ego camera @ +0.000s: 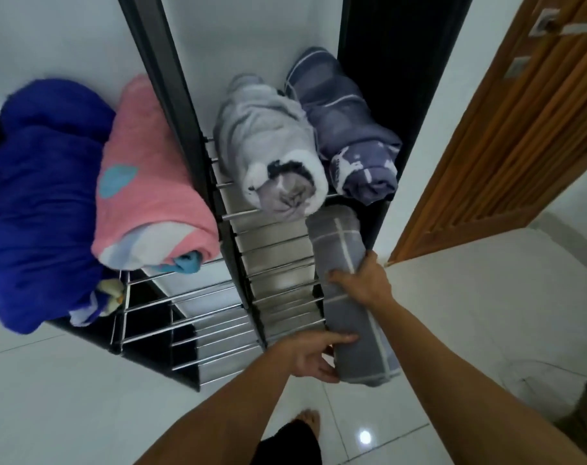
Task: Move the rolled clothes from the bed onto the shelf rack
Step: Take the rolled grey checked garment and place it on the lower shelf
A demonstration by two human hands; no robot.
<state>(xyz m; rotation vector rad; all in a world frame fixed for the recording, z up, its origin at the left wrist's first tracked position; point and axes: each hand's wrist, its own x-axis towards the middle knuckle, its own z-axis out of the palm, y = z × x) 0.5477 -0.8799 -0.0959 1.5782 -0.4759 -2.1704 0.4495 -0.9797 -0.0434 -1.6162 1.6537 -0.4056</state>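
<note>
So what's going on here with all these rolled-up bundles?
A person is stocking a metal shelf rack with rolled clothes. Both hands hold a grey checked roll: the left hand cups its near end, the right hand grips its middle, with the far end at a lower shelf. Four rolls already lie on the top level: a blue roll, a pink roll, a light grey roll and a navy striped roll.

Wooden door (pixel 506 135) ajar at right — glossy white floor tiles (pixel 469 313)
</note>
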